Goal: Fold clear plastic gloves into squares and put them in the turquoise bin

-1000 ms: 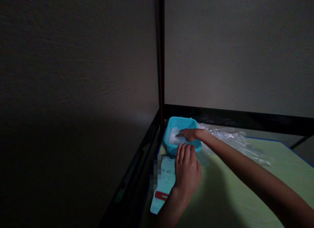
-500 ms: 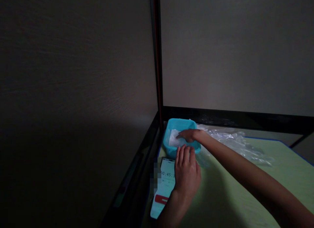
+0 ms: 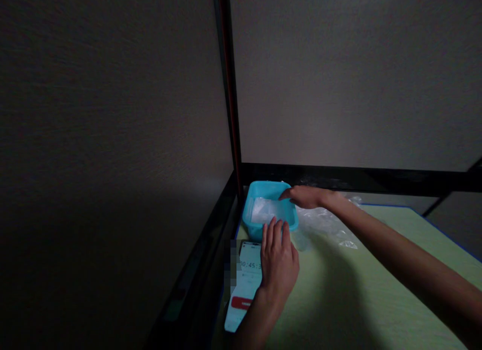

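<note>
A turquoise plastic tub (image 3: 256, 232) stands at the far left corner of the green table (image 3: 391, 217), translucent plastic (image 3: 265, 209) lying in it. The right hand (image 3: 303, 197) reaches over its right rim, fingers bent inward—whether they grip anything, I cannot tell. The left hand (image 3: 279, 264) is spread flat, fingertips at the near wall, beside a lit smartphone (image 3: 244, 282). Crumpled clear plastic sheeting (image 3: 324, 223) lies right of the tub.
</note>
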`<state>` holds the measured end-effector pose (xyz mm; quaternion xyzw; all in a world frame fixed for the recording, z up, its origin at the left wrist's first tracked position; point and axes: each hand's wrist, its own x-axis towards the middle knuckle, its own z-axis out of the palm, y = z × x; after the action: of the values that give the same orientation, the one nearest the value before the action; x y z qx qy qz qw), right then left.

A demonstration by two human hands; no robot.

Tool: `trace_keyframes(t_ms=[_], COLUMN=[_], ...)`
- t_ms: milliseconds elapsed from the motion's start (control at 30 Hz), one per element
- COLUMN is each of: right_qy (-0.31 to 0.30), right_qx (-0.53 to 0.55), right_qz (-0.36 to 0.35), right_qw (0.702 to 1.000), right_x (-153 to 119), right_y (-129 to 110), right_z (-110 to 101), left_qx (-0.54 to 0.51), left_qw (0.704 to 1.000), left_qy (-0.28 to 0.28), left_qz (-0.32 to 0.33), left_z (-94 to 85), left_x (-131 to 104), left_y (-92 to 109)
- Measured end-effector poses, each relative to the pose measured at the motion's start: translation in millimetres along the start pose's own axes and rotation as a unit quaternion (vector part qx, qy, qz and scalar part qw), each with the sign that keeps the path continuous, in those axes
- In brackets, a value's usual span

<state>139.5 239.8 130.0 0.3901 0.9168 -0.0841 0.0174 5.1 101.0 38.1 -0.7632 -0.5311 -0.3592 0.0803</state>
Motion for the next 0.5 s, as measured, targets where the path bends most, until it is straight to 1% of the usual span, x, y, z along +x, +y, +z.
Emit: trace_keyframes(t_ms=[100, 167, 267, 367, 433, 500], right_qy=[0.028, 0.063, 0.062, 0.050, 0.060, 0.068], right_qx=[-0.007, -0.028, -0.040, -0.035, -0.022, -0.009], right_qz=[-0.001, 0.008, 0.038, 0.094, 0.121, 0.134], right_qw=[1.000, 0.998, 0.997, 0.994, 0.991, 0.989], right_x=[-35.5, -65.6, -116.5, -167.0, -194.8, -213.8], right_y=[9.9, 18.5, 33.6, 47.3, 51.9, 51.2], right_z=[-11.4, -17.1, -17.1, -3.9, 11.8, 31.6], left_qx=[0.012, 0.022, 0.038, 0.041, 0.029, 0.003], left_qw=[1.000, 0.999, 0.999, 0.999, 0.999, 0.998], left_qy=[-0.016, -0.024, -0.028, -0.026, -0.033, -0.055], left_qz=[-0.004, -0.005, -0.010, -0.007, 0.011, 0.041], left_z=[0.8, 1.8, 2.2, 0.2, -0.6, 1.0], left_x=[-0.8, -1.4, -1.5, -2.4, -6.0, -13.4], left_y=[1.5, 2.3, 4.8, 12.4, 21.9, 34.4])
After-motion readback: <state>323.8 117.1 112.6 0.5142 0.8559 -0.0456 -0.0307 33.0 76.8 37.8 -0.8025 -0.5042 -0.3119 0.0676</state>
